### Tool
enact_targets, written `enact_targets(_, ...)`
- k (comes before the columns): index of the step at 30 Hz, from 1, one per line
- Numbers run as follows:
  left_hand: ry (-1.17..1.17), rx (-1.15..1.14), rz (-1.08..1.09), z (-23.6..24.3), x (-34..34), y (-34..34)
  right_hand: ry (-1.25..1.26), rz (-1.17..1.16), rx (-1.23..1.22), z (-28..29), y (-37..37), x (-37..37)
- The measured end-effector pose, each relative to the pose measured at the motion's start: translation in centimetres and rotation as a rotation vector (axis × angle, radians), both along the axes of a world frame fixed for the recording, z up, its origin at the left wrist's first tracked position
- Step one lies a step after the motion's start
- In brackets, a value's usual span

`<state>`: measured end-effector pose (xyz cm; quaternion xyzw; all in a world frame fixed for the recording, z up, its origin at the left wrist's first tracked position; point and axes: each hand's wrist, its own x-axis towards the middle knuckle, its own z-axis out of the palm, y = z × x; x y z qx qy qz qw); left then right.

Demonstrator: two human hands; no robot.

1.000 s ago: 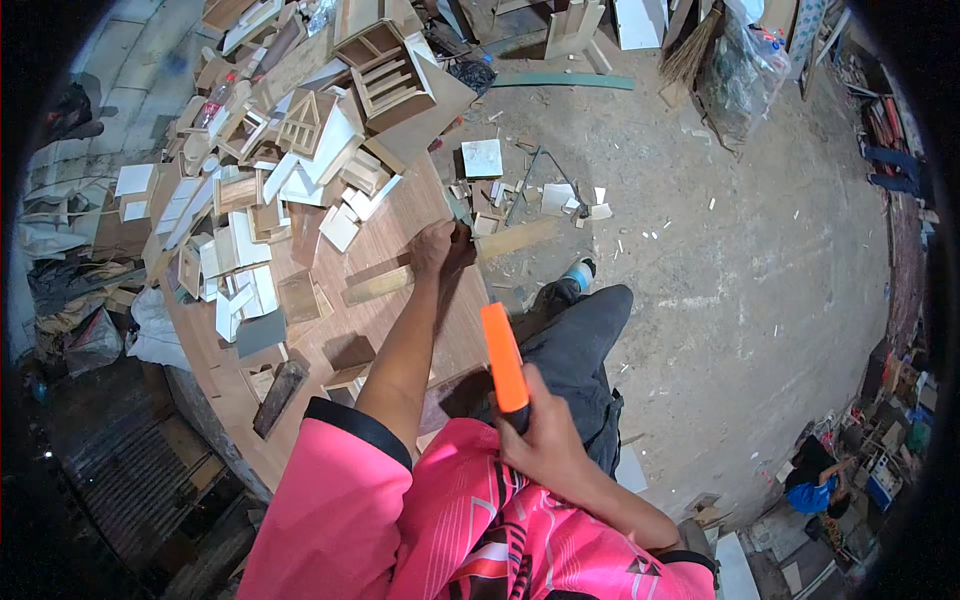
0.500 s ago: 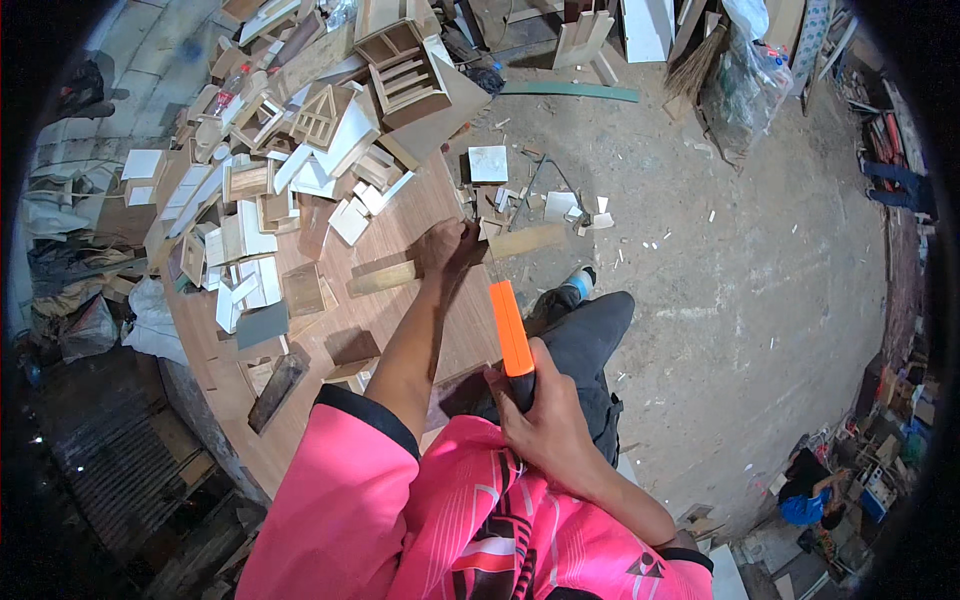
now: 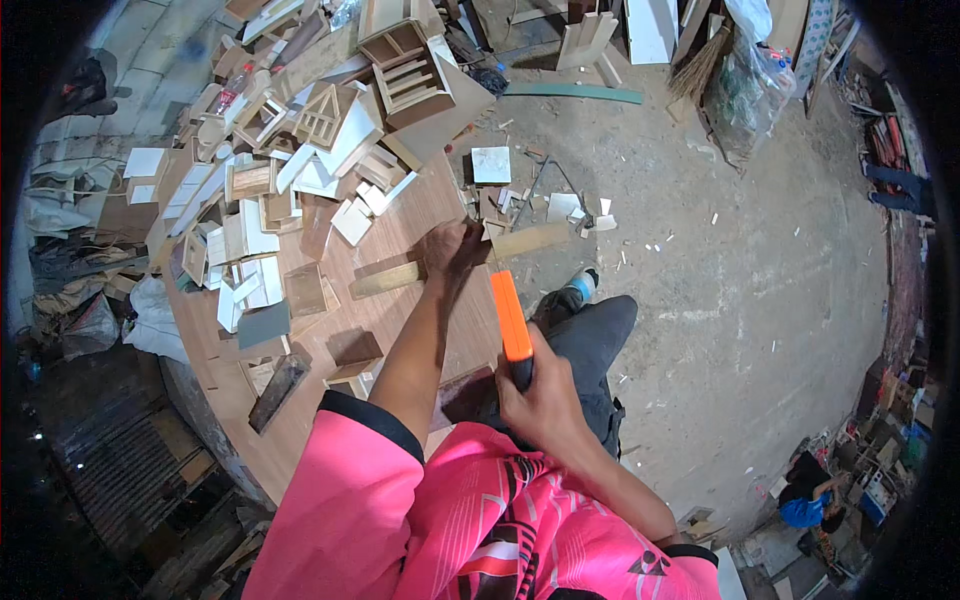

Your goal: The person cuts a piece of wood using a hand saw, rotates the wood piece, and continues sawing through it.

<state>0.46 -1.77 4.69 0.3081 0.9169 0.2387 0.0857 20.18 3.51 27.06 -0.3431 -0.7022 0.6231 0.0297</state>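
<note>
While the sack (image 3: 155,320) at the left and the crowded wood pieces (image 3: 250,180) on the table (image 3: 400,330) lie as they did a second ago, the change in this view is found near its middle. On the table's near left part, a dark block (image 3: 279,392) lies aslant. To its right and farther off, the strip (image 3: 385,280) crosses the table, its right end projecting past the edge above the floor. The left hand (image 3: 448,248) is set down on the strip close to that edge, as in both earlier views; its fingers are turned under, and one cannot tell whether they grip the wood or only press it. Beyond, a white panel (image 3: 491,165) lies on the floor among offcuts. To the right of the left hand and nearer, the tool (image 3: 512,315) points away from the wearer; its orange end has advanced to just beside the strip, having been well short of it a second earlier. The right hand (image 3: 545,390) is wrapped around the tool's dark near part. Farther right stand a broom (image 3: 695,70) and a plastic bag (image 3: 745,110); at the near right is another person (image 3: 805,505) in blue.
</note>
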Motion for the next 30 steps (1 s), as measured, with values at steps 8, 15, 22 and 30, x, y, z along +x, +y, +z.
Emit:
enact_targets(8, -0.025, 0.059, 0.005, -2.4, -0.4, 0.5, 0.047, 0.002, 0.051, -6.4, 0.8, -1.1)
enact_targets(15, -0.01, 0.024, -0.033, -5.0, -0.8, -0.5, 0.053, 0.014, 0.033, -3.9, 0.0, 1.1)
enact_targets(22, 0.103, -0.085, -0.063, -4.3, -2.1, -1.8, 0.08, 0.015, 0.06, -2.5, -0.2, -0.4)
enact_targets(30, 0.02, -0.046, -0.004, -1.5, -0.5, 0.4, 0.006, -0.026, -0.053, -1.1, 0.6, -0.8)
